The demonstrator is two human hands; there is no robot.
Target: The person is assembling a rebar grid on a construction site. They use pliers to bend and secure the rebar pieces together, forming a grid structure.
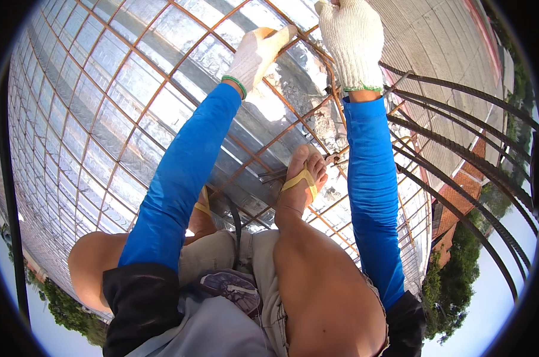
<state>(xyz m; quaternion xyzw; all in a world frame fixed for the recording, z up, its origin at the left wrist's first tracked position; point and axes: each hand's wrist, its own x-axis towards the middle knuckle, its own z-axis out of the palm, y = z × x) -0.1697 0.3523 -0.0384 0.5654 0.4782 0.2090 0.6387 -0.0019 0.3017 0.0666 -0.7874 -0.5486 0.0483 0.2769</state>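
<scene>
My left hand (258,53), in a white knit glove with a green cuff edge, is at a crossing of the rusty rebar mesh (175,72). Its fingers are closed, with the tips against the bars; whatever they pinch is hidden. To its right, my right hand (354,41), gloved the same way, is closed in a fist near the top edge. The glove hides what it grips. Below this hand, a bent rusty bar (333,98) runs down beside the wrist.
Corrugated metal decking (156,33) lies under the mesh. Several thick ribbed bars (460,152) curve out at the right. My sandalled foot (305,175) stands among the mesh bars, near broken concrete (327,122). Beyond are a brick wall (460,193) and trees (454,285).
</scene>
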